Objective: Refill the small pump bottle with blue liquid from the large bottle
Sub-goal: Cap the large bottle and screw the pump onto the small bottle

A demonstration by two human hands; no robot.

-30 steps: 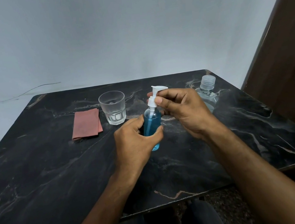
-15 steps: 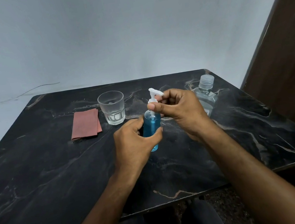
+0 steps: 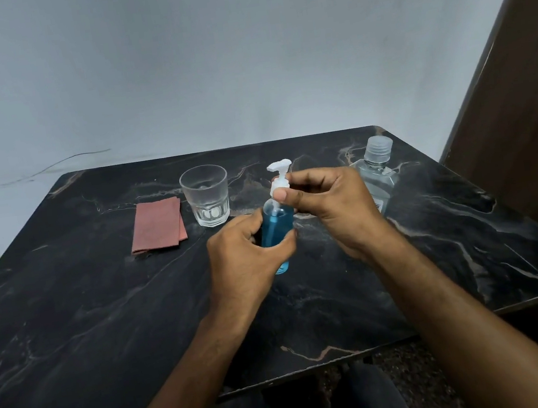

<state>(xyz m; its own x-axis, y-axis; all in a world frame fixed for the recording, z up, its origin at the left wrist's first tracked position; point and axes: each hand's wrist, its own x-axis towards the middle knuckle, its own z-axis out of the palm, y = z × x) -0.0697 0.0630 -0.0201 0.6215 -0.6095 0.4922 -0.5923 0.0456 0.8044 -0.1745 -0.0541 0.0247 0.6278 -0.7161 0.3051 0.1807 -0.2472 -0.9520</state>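
While my left hand (image 3: 246, 259) wraps around the middle of the small pump bottle (image 3: 277, 227), fingers and thumb closed on its blue body, my right hand (image 3: 333, 201) comes in from the other side and pinches the white pump head (image 3: 278, 176) at its collar, thumb in front, the other fingers curled behind. So both hands are clamped on the same bottle, one low, one high, and it stands roughly upright between them over the middle of the black marble table (image 3: 105, 330), its nozzle sticking out above my right thumb. My left palm covers much of the lower body; only a sliver of the blue base peeks out below the thumb, and I can't tell whether that base touches the tabletop or sits just off it. Whether the pump collar is seated tight or loosened I can't make out either, with my thumb across it. Behind my right hand stands the large bottle (image 3: 377, 174), its ribbed clear cap on; my knuckles hide its lower left part and the label is too small to read. Off to the left, well apart from the hands, an empty glass tumbler (image 3: 206, 195) stands upright, and just beside it lies a folded reddish cloth (image 3: 157, 229), flat on the table.
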